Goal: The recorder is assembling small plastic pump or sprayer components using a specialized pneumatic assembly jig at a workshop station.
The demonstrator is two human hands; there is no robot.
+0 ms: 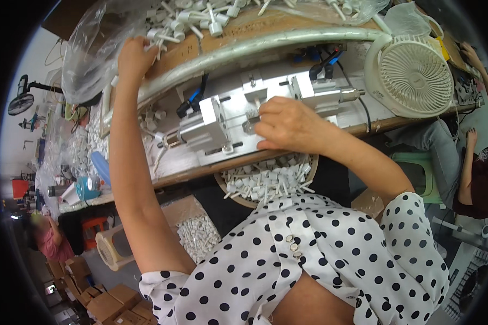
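Observation:
My left hand (134, 58) reaches to the far left edge of the bench, fingers bent together at a heap of white plastic caps with stems (214, 24). What its fingertips grip cannot be made out. Over the middle of a metal fixture (214, 122), my right hand (290, 125) has its fingers curled around a small white plastic part (252, 110), mostly hidden by the hand. On each side of that spot stands a metal block with a cylinder, a left cylinder (173, 139) and a right cylinder (352, 95), both pointing outward.
A pale padded tube (265, 42) curves between heap and fixture. To the right stands a white fan (414, 76). Below the bench edge are a round container of white parts (276, 176) and a box of parts (198, 235). Another person (479, 179) sits at the right.

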